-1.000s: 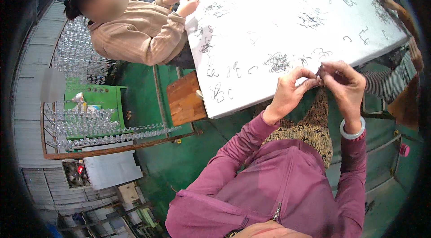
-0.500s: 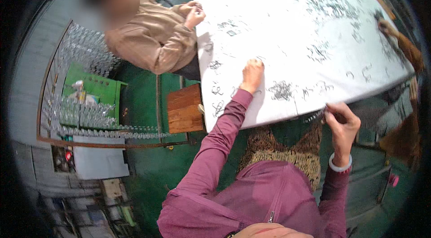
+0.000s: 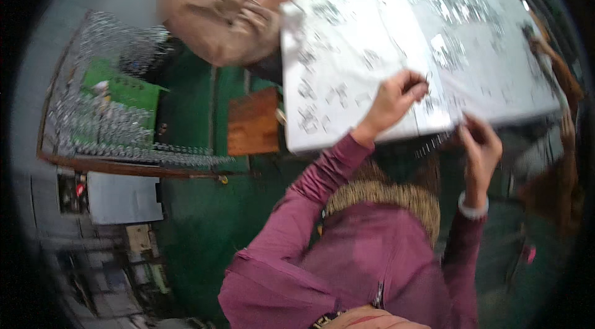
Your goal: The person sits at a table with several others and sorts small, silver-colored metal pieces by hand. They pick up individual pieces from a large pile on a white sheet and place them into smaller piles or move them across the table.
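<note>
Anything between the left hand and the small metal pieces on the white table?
Nothing visible. The left hand is already over the white table, fingertips down among the scattered small metal pieces. The right hand is at the table's near edge, apart from it. The picture is blurred, so contact is uncertain.

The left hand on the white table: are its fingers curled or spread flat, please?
Curled. The left hand rests on the white table with fingers bent inward, pinched among small dark pieces; whether it holds one, cannot tell.

A white table [image 3: 365, 31] carries scattered dark bits [image 3: 308, 119], beside a brown wooden stool [image 3: 253, 122], a green floor [image 3: 204, 217] and maroon sleeves [image 3: 310, 186].
</note>
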Tool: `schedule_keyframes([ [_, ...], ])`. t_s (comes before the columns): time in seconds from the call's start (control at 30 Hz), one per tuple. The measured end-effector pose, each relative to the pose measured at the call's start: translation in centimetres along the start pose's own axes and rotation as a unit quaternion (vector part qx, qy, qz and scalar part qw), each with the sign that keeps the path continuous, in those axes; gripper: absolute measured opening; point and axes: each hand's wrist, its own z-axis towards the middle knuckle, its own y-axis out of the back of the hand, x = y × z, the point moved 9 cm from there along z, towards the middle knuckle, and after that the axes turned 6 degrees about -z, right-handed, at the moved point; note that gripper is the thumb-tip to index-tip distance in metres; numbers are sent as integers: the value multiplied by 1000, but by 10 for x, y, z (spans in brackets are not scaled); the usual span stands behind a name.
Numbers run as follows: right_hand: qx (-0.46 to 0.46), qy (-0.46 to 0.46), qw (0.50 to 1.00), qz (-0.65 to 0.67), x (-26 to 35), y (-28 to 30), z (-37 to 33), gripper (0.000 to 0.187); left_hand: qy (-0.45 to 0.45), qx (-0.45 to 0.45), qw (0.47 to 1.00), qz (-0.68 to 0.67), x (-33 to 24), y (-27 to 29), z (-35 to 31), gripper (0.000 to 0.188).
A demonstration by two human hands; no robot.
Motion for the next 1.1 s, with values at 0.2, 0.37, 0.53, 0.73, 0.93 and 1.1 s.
schedule_keyframes([
  [0.2,45,31,994,93,16,-23,-7,18,-72,95,992,43,-37,-45,-32,16],
  [0.37,24,16,995,94,12,-17,-12,18,-119,68,987,82,-39,-55,-32,14],
  [0.53,21,55,993,101,18,-25,-16,25,-92,26,995,7,-31,-53,-36,12],
  [0.73,-107,138,983,48,24,36,13,29,-93,10,993,-70,-34,-51,-32,6],
  [0.93,-51,131,988,-70,-35,60,125,30,-33,13,999,-25,-22,-52,-30,7],
  [1.1,12,92,948,-304,-147,36,237,34,-2,28,999,-33,-14,-59,-31,7],
])
